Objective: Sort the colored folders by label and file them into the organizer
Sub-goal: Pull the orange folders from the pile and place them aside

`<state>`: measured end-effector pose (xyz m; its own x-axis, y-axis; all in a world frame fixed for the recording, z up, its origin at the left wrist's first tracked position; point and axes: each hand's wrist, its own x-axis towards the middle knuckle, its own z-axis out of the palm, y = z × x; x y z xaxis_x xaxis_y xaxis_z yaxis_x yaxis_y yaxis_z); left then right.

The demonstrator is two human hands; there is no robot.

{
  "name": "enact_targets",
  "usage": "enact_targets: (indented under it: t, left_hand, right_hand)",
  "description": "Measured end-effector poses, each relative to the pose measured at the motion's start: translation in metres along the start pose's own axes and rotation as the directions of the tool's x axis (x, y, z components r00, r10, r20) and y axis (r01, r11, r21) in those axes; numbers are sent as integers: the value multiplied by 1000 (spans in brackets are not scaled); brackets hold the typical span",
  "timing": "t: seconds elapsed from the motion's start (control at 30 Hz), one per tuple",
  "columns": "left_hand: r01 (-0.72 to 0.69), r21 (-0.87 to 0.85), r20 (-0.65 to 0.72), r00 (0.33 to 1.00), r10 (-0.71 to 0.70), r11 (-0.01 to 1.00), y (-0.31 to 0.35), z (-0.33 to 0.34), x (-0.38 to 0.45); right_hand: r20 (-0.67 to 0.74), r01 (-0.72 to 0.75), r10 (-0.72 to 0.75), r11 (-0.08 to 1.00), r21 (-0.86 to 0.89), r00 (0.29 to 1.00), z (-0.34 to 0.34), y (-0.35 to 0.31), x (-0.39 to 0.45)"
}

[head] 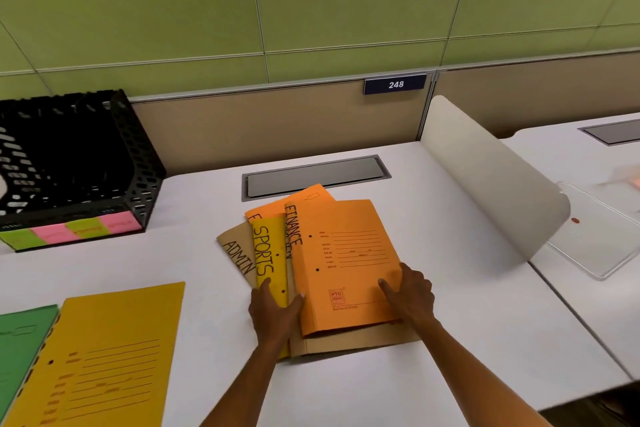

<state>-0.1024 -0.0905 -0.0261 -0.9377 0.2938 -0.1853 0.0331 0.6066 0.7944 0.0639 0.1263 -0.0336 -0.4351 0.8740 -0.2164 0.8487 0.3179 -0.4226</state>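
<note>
On the white surface (398,385) a fanned stack of folders lies near the middle, just this side of a grey recessed panel (316,177). The top one is the orange FINANCE folder (346,253), its printed form face up; under its left edge shows the yellow SPORTS folder (268,253), then the brown ADMIN folder (239,255) furthest left, and a second orange folder (304,199) pokes out at the far side. A brown folder (356,343) lies at the bottom of the pile, showing along the near edge. The left hand (273,315) rests on the near left corner of the stack, thumb on the SPORTS folder and fingers curled around the near left edge of the FINANCE folder. The right hand (412,295) lies on the near right corner of the FINANCE folder, fingers fairly straight and pressing down on its cover. Near left, well apart from the stack, a larger yellow folder (104,357) lies flat, overlapping a green folder (20,350) at the frame edge. Far left stands the black perforated organizer (138,156), with pink and green sticky labels (72,230) along its front edge. A curved white divider (485,177) separates this surface from the next on the right, and a blue plate reading 248 (394,84) sits on the partition behind.
</note>
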Motion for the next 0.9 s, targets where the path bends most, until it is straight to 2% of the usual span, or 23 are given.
enact_targets:
  t: [0.2,0.3,0.43,0.5,0.6,0.73,0.9]
  left_hand:
    - [26,-16,35,999,-25,1000,30,41,3]
    - [65,-21,-5,998,-65,998,43,60,-1]
    - [112,-216,-97,986,-136,970,64,82,-8]
    - [181,-387,-70,972,-224,904,75,91,-8]
    - [322,-592,39,927,-372,739,88,101,-4]
    - [453,-638,138,863,-485,623,94,105,8]
    - [523,-655,258,833,-489,545,88,108,29]
  right_hand:
    - [-3,-49,50,996,78,999,-18,22,33]
    - [0,-52,53,994,99,999,-29,36,47]
    - [-5,-8,8,999,47,1000,-41,55,59]
    - [-4,5,-5,1000,24,1000,-47,62,63]
    - [-7,-4,4,999,39,1000,-55,67,71]
    - [-5,-25,25,998,55,1000,-60,70,79]
    - [-10,-48,48,998,32,999,-60,71,85]
